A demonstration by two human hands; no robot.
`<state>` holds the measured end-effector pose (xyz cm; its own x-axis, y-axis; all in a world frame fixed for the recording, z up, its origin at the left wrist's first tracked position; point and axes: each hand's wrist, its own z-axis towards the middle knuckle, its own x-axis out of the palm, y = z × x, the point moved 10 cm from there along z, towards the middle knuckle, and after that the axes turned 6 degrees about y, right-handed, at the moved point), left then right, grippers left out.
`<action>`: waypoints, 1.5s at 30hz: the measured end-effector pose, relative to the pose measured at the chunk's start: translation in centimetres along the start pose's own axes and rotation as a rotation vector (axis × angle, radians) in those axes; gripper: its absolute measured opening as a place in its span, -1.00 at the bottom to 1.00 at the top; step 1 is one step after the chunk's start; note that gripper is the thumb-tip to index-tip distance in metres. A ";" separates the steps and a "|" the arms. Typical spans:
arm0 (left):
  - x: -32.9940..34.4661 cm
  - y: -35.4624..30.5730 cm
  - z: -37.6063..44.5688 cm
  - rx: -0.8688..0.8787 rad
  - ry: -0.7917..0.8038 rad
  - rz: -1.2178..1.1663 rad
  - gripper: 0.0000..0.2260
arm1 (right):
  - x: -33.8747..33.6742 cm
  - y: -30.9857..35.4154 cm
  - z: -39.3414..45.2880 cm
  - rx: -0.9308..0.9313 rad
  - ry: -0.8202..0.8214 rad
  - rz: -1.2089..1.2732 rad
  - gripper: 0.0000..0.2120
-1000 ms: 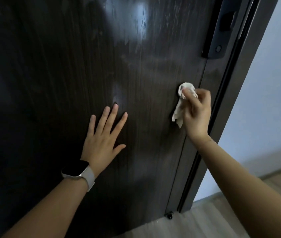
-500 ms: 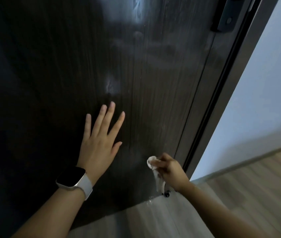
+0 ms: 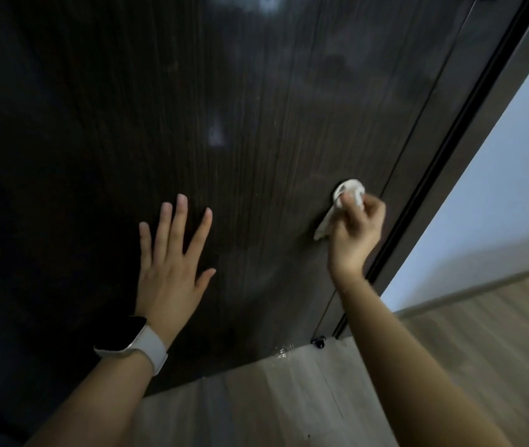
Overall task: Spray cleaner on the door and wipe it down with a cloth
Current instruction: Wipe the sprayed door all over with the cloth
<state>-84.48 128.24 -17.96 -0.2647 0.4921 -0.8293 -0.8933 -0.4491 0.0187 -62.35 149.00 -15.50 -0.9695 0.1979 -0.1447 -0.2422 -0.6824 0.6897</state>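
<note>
A home interior, at a doorway.

A tall dark wood-grain door point(image 3: 256, 140) fills most of the view, set in a dark frame point(image 3: 469, 130) beside a plain pale wall point(image 3: 502, 201). A low skirting board point(image 3: 482, 285) runs along wood-look plank flooring point(image 3: 289, 401), the finishes of a lived-in flat.

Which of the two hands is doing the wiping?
The right hand, near the door's edge: it grips the white cloth against the wood. The left hand, with the watch, only presses flat, fingers spread.

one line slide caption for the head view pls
Right hand wipes the dark door with a white cloth; left hand braces flat.
</note>
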 end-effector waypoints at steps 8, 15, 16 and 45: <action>1.5 -0.3 0.7 -0.033 -0.048 0.051 0.07 | 8.0 -5.0 -16.7 0.134 0.667 0.104 -0.74; 2.6 -0.2 1.6 -0.041 -0.066 0.029 0.23 | 0.6 -1.4 -3.7 -0.009 0.129 0.150 -0.73; 2.6 -0.3 1.6 -0.043 -0.064 0.027 0.23 | -0.1 -0.5 -1.6 -0.036 0.064 0.178 -0.78; 2.3 -0.4 1.8 -0.052 -0.052 0.025 0.23 | -0.7 -10.2 -3.7 0.364 -0.182 0.252 -0.81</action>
<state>-85.35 130.88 -18.87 -0.3061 0.5176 -0.7990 -0.8665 -0.4991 0.0086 -59.34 153.17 -25.04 -0.9661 0.2004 0.1629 0.0596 -0.4409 0.8956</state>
